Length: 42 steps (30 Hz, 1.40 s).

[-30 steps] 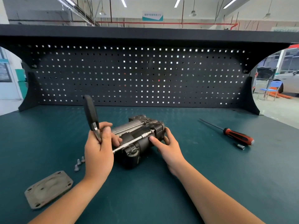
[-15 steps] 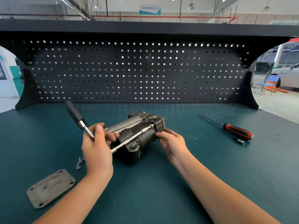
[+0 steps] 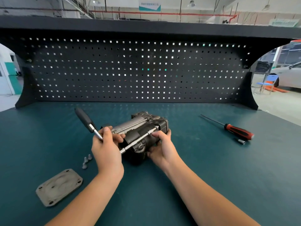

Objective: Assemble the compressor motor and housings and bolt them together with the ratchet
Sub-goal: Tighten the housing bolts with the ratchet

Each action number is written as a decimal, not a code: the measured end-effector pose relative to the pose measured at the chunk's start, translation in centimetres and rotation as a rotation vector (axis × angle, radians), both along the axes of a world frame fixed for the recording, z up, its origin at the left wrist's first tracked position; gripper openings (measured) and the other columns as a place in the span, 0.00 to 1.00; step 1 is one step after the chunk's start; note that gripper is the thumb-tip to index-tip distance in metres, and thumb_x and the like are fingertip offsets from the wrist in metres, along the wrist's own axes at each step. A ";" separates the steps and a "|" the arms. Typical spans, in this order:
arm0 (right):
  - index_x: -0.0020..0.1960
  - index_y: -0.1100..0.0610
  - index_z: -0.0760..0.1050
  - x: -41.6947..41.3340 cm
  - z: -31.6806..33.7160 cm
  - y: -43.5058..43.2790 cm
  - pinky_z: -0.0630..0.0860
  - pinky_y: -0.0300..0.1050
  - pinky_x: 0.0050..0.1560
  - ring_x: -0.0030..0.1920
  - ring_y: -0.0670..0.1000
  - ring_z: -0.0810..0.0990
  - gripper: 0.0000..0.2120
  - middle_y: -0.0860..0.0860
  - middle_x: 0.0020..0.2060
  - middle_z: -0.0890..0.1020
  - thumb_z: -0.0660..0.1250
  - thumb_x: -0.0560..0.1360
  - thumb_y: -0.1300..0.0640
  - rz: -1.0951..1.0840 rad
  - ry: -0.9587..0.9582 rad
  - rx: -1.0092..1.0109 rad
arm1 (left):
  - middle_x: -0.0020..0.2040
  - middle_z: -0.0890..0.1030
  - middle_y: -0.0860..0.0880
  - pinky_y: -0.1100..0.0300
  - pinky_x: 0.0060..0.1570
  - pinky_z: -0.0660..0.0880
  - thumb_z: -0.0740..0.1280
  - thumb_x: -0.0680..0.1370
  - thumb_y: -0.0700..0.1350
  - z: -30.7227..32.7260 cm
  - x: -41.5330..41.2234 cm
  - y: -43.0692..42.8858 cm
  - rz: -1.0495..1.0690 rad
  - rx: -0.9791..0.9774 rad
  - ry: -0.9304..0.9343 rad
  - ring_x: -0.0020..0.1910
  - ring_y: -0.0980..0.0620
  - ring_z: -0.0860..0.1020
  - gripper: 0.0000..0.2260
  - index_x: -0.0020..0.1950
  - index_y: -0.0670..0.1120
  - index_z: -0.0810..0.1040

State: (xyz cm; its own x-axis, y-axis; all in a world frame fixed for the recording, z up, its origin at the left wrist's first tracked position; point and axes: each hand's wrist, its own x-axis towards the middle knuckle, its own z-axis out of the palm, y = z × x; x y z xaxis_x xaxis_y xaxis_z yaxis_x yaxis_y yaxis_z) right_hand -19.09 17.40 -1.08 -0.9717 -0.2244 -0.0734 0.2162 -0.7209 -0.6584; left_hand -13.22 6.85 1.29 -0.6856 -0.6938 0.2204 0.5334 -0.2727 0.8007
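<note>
The compressor [image 3: 143, 132] lies on its side in the middle of the green bench top [image 3: 211, 176], between the two hands. It is dark, with a round silver tube along its top.

The left hand [image 3: 107, 149] is closed round the ratchet [image 3: 83, 119] near its head. The black handle sticks up and away to the left. A long shiny bar [image 3: 138, 140] runs from this hand up and to the right, along the side of the compressor, to its far end.

The right hand [image 3: 162, 147] holds the right side of the compressor. Its fingers are curled, and the fingertips [image 3: 156, 134] sit right at the far tip of the bar. I cannot tell if they pinch the bar or just touch it.

Three small bolts [image 3: 87, 160] stand close together, just left of the left wrist. Nearer and further left lies a flat grey cover plate [image 3: 59, 186] with a hole in each corner. Well off to the right lies a screwdriver [image 3: 236, 130] with a red and black handle – and a tiny silver socket [image 3: 241, 141] sits just beside that handle. A black board full of little square holes [image 3: 138, 70] stands at the back of the bench
</note>
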 end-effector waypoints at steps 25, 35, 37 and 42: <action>0.69 0.49 0.64 -0.8 -0.9 1.5 0.80 0.52 0.49 0.47 0.59 0.82 0.27 0.61 0.55 0.80 0.68 0.72 0.55 0.126 -0.028 -0.007 | 0.19 0.71 0.56 0.49 0.52 0.70 0.55 0.82 0.46 0.4 0.6 1.3 -0.111 0.197 -0.197 0.31 0.61 0.77 0.11 0.41 0.49 0.68; 0.59 0.45 0.67 -0.9 -0.8 1.1 0.81 0.49 0.44 0.48 0.53 0.83 0.23 0.53 0.57 0.80 0.73 0.70 0.55 0.025 0.046 0.129 | 0.22 0.73 0.54 0.62 0.39 0.71 0.55 0.82 0.44 -0.3 0.2 1.4 0.060 -0.087 -0.117 0.27 0.63 0.76 0.09 0.42 0.49 0.69; 0.61 0.46 0.67 -1.0 -0.9 1.2 0.81 0.50 0.44 0.47 0.53 0.84 0.23 0.54 0.57 0.80 0.73 0.71 0.55 0.033 0.050 0.115 | 0.27 0.72 0.52 0.66 0.34 0.69 0.56 0.81 0.43 -0.3 0.3 1.2 0.140 -0.318 -0.084 0.27 0.63 0.73 0.09 0.42 0.51 0.69; 0.67 0.51 0.66 -0.9 -0.5 1.3 0.81 0.48 0.37 0.39 0.52 0.85 0.25 0.54 0.51 0.82 0.70 0.72 0.57 0.032 0.065 0.081 | 0.34 0.73 0.52 0.60 0.39 0.65 0.57 0.72 0.39 -0.8 1.2 0.0 0.270 -1.384 0.391 0.35 0.53 0.69 0.08 0.48 0.45 0.73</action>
